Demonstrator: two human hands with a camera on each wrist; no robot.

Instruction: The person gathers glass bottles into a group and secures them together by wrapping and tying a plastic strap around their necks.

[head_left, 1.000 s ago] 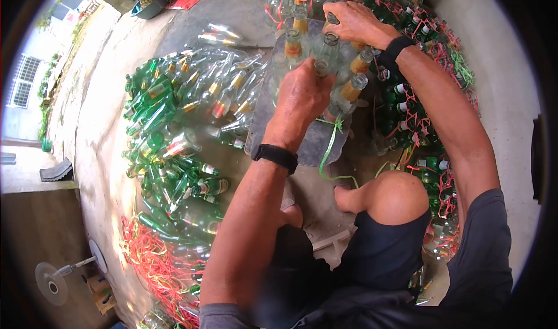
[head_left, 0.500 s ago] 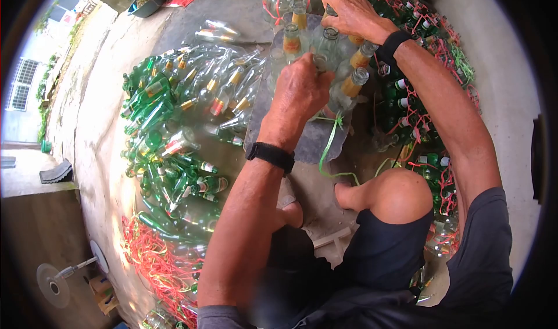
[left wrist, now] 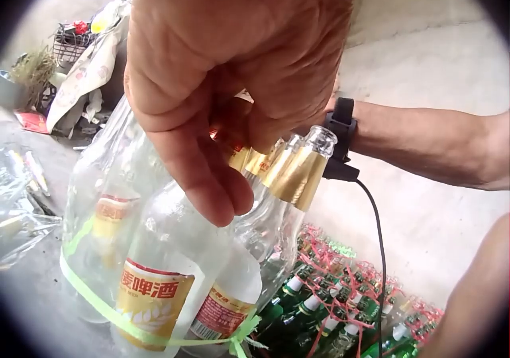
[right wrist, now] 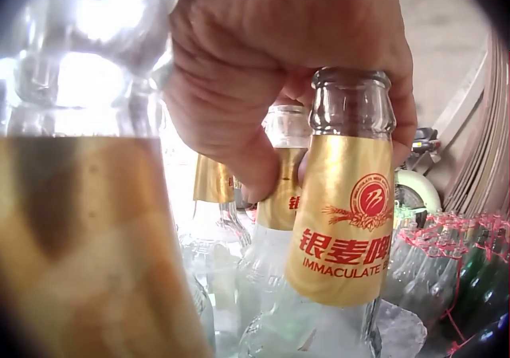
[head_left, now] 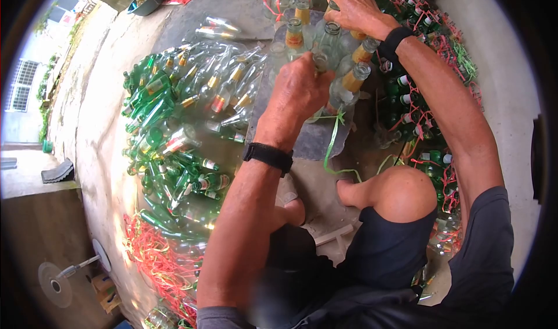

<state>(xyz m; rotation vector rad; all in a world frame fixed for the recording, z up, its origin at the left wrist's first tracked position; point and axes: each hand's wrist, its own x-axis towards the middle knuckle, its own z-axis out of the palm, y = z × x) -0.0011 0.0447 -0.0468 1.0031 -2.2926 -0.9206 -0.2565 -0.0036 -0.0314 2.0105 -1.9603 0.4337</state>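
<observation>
Before me, 1 camera, worn on the head, looks forward and down. The left-wrist camera peers closely past the left grip toward the right forearm; the right-wrist camera, nearest, faces gold bottlenecks. Head and left-wrist views share the green-banded bottles.

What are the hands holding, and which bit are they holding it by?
The left hand grips a clear bottle by its neck. The right hand holds a gold-necked bottle, also by the neck.
</observation>
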